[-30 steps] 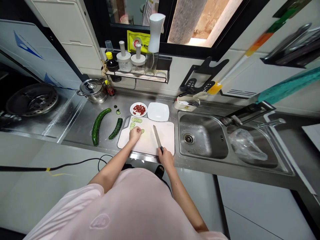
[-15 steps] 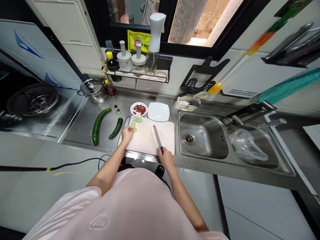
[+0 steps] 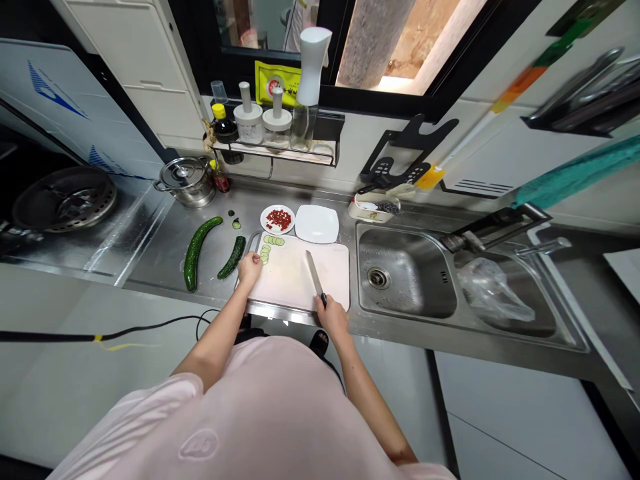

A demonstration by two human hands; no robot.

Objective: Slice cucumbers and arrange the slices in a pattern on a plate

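In the head view, pale green, dark-rimmed cucumber slices [image 3: 274, 241] are laid in two overlapping rows on the white cutting board [image 3: 295, 283]. The left hand [image 3: 249, 269] is curled beside them; whether anything is pinched cannot be told. The black-handled knife [image 3: 315, 272] is gripped by the right hand [image 3: 333, 315].

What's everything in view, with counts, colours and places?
Cutting board: one, white, counter's middle
Cucumber slices: several, pale green, on board
Cucumbers: two, green, left of board
Round plate: one, white, red pieces, behind board
Squarish plate: one, white, behind board
Knife: one, silver-black, right hand
Pot: one, silver, back left
Pan: one, dark, far left
Lidded jars: two, white-topped, wall shelf
Basins: two, steel, right
Plastic bag: one, clear, right basin
Left hand: one, bare, by slices
Right hand: one, bare, gripping knife
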